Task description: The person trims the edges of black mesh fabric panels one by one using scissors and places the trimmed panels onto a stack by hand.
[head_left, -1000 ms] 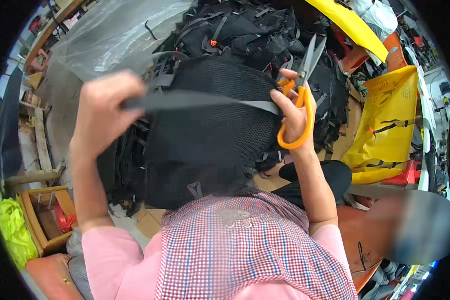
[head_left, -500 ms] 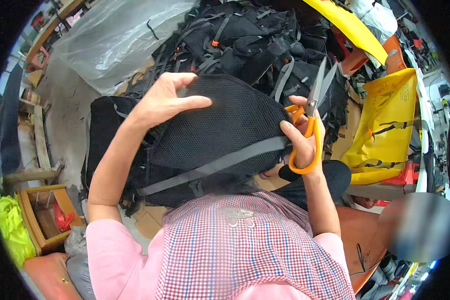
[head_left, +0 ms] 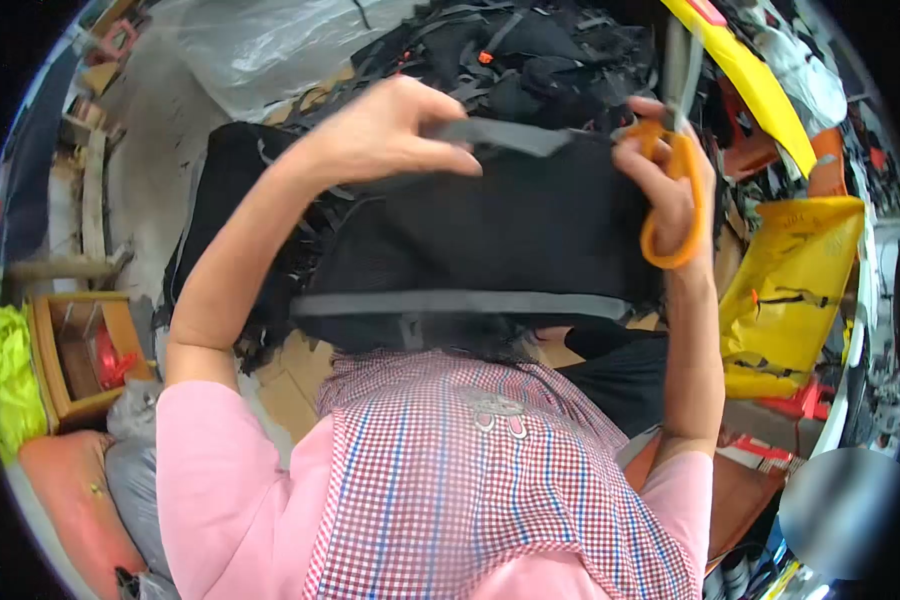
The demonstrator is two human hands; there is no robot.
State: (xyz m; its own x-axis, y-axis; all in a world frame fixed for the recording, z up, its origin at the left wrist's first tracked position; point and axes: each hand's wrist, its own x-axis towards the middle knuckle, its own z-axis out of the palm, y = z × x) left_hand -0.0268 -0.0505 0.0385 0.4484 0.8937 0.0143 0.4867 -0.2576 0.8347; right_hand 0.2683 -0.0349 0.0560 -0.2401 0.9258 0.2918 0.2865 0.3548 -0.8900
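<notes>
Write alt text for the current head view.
A person's right hand holds orange-handled scissors beside black fabric; the left hand is open at a blurred gray strap. Another gray strap runs across the fabric, nearer the body.

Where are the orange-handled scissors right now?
In the head view, the orange-handled scissors are at upper right, held in the right hand with blades pointing up, between the black panel and the yellow sheet.
</notes>
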